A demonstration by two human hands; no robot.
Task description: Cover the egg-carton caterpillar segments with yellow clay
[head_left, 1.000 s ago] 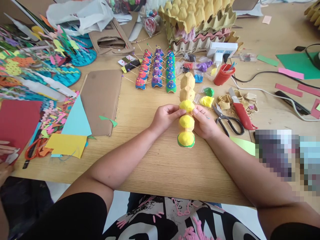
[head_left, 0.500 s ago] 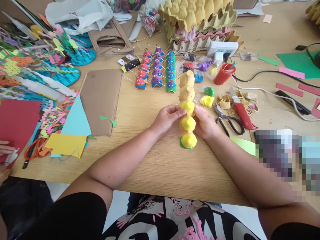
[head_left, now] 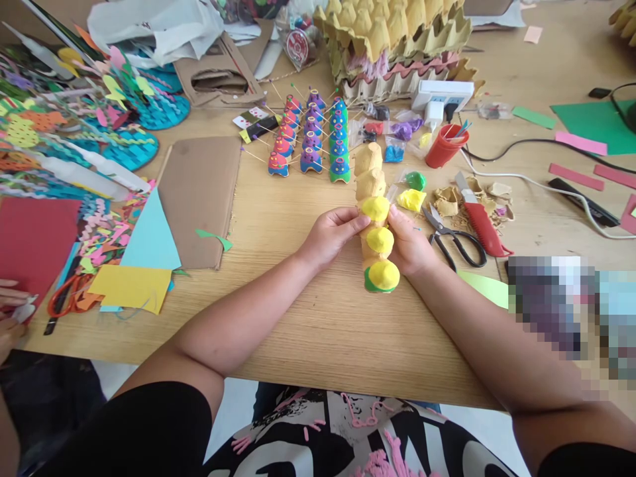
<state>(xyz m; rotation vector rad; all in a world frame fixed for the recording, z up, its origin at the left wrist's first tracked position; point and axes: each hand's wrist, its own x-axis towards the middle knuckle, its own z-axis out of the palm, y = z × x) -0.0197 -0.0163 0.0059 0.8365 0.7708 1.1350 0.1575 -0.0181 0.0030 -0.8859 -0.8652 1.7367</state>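
Observation:
Between my hands is an egg carton strip, a row of several cups held above the table. Yellow clay caps the three cups nearest me, and green clay edges the closest one; the far cups are bare. My left hand pinches the strip's left side, thumb on top near a yellow cap. My right hand grips the right side, its fingers partly hidden. Just beyond lie a lump of yellow clay and a lump of green clay.
Painted carton caterpillars stand in rows behind. Scissors and a red-handled knife lie to the right, near a red cup. Egg trays are stacked at the back. Cardboard lies left; another person's hand is at the far left.
The strip has tilted a little in my hands, its near end swinging to the right and its far end slightly left. Both hands keep their hold.

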